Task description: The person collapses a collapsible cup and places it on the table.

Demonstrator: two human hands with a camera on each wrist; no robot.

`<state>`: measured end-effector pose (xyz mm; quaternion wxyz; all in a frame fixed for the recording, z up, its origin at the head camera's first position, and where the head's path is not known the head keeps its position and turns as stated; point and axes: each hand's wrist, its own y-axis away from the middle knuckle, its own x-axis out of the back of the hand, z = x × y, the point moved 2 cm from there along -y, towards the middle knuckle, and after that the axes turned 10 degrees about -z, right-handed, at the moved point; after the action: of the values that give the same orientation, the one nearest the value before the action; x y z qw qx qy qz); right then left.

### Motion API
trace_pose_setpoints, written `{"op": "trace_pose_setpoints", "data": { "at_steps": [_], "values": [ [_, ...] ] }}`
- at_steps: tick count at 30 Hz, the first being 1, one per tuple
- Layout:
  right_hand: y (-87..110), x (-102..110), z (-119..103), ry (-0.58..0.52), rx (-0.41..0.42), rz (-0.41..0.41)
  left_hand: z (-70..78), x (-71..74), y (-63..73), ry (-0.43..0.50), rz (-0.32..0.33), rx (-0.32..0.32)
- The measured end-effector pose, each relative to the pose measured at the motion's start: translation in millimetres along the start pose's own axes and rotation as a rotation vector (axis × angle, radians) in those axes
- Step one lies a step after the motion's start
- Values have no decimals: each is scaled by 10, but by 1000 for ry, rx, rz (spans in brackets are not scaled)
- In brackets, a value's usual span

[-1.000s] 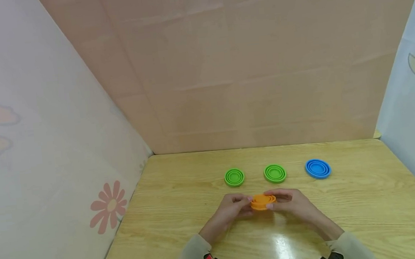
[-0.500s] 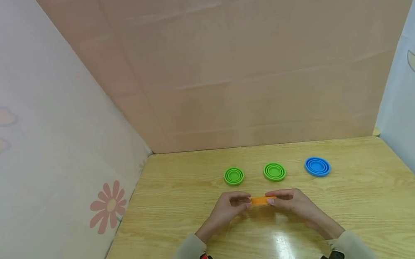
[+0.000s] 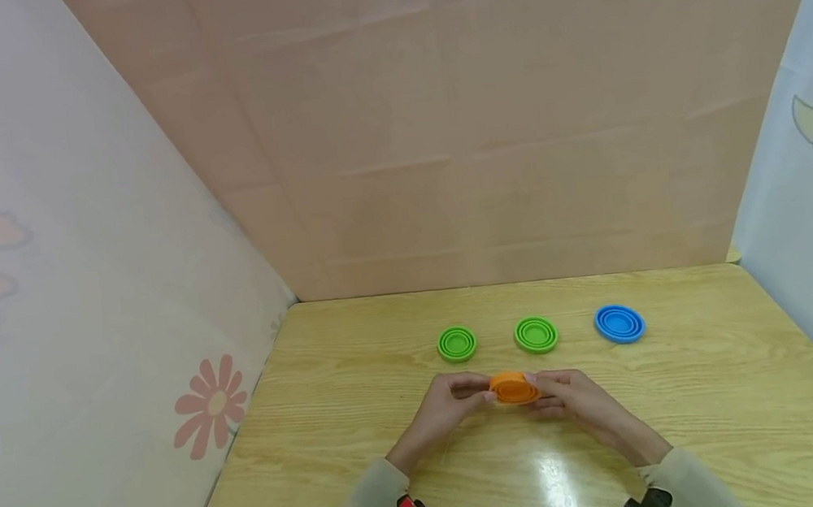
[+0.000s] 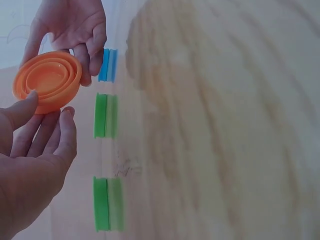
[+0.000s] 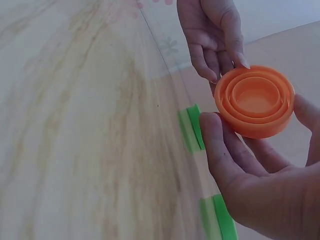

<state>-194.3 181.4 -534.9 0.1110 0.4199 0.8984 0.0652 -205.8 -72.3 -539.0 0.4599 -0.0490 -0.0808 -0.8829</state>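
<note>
An orange collapsible cup [image 3: 514, 388], folded flat into concentric rings, is held up between both hands over the near middle of the table. Its ringed face tilts toward the person in the head view. My left hand [image 3: 442, 409] pinches its left edge, with the thumb on the near rim and fingers behind. On the opposite side, my right hand [image 3: 584, 401] grips the right edge between thumb and fingers. In the right wrist view the rings of the cup [image 5: 256, 100] face the camera, and fingers support it from below.
Behind the hands, a small green folded cup [image 3: 456, 344], another green one [image 3: 535, 335] and a larger blue one [image 3: 619, 324] lie in a row on the wooden table [image 3: 357, 348]. A brown wall [image 3: 500, 155] stands at the back, with patterned side walls left and right.
The orange cup has turned in the hands: it went from tilted to edge-on, and now its ringed face points toward the person. The right thumb has risen to its upper edge. The other cups stay put.
</note>
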Motion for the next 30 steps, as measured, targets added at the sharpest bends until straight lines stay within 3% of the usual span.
{"op": "trace_pose_setpoints", "data": {
  "at_steps": [5,12,18,30],
  "values": [
    [-5,-12,-41,8,6,-10,20,11,-23,29,19,-8],
    [41,28,-67,32,23,78,-1,-15,-34,225,-7,17],
    [72,64,-52,-28,65,29,-35,-18,-56,386,9,59],
    [46,54,-22,-130,75,-10,-37,-2,-42,419,-10,104]
  ]
}}
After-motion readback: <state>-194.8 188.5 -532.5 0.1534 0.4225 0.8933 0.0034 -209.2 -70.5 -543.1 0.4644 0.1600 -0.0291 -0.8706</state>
